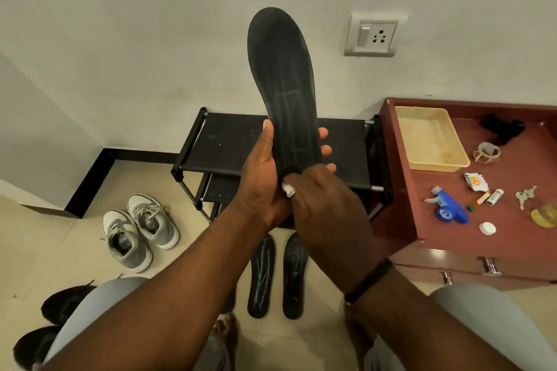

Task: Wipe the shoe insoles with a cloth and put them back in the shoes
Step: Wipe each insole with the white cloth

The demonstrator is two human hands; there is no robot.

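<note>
A black insole (281, 78) stands upright in front of me, toe end up. My left hand (262, 178) grips its heel end, thumb on the near face and fingertips showing past its right edge. My right hand (325, 208) holds a small white cloth (287, 189) against the bottom of the insole; most of the cloth is hidden under the hand. Two more black insoles (261, 277) (296, 277) lie side by side on the floor below. A pair of grey sneakers (140, 229) stands on the floor at the left. Black shoes (64, 304) sit by my left knee.
A black shoe rack (223, 141) stands against the wall behind the insole. A red-brown cabinet (437, 220) at the right carries a cream tray (431, 138), a blue spray head (450, 208), a tape roll, keys and small items. A wall socket (375, 36) is above.
</note>
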